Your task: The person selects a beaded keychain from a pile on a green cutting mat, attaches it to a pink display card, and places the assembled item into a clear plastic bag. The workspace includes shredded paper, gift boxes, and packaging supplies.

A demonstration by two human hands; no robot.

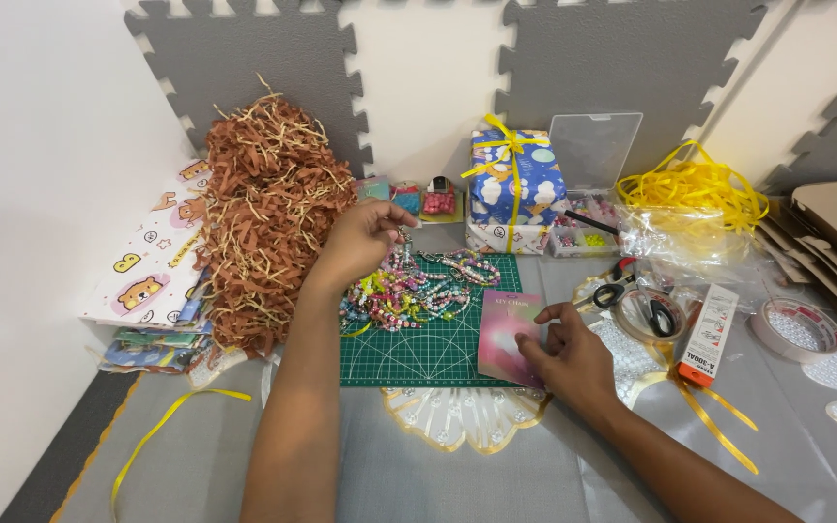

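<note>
Beads (407, 289): a tangled heap of strung bracelets, mid-scene on the far-left part of the green mat (418, 353); left hand (365, 237) hovers over its far edge, fingers pinched together on one strand. Card (508, 337), pink, lies on the mat's right edge, right hand (564, 360) on its near-right side, thumb on top, other fingers spread loosely; whether they grip under it I can't tell. Risks, biggest item first. Shred pile (268, 213), brown paper, one big mound on the left, just beside the left forearm: an elbow swing probably drags strips onto the mat and into the beads. Heap itself: strands look interlocked, so lifting one likely hauls neighbours along or snaps elastic and scatters beads. Yellow ribbon (695, 189), one loose bundle far right plus two stray lengths near (left floor, right by the tape), could snag a sleeveless wrist less than a tool, but the scissors (612, 289) sit open-handled close to the right hand, easy to knock. Card may slide off the mat's edge if the thumb lifts. Counts: mound 1, wrapped box (515, 179) 1, clear bead case (588, 208) 1 with lid up, mat 1, ribbon bundle 1, tape rolls (794, 331) 2, scissors 1, card 1, small orange-white carton (709, 334) 1, bracelets too tangled to count.
</note>
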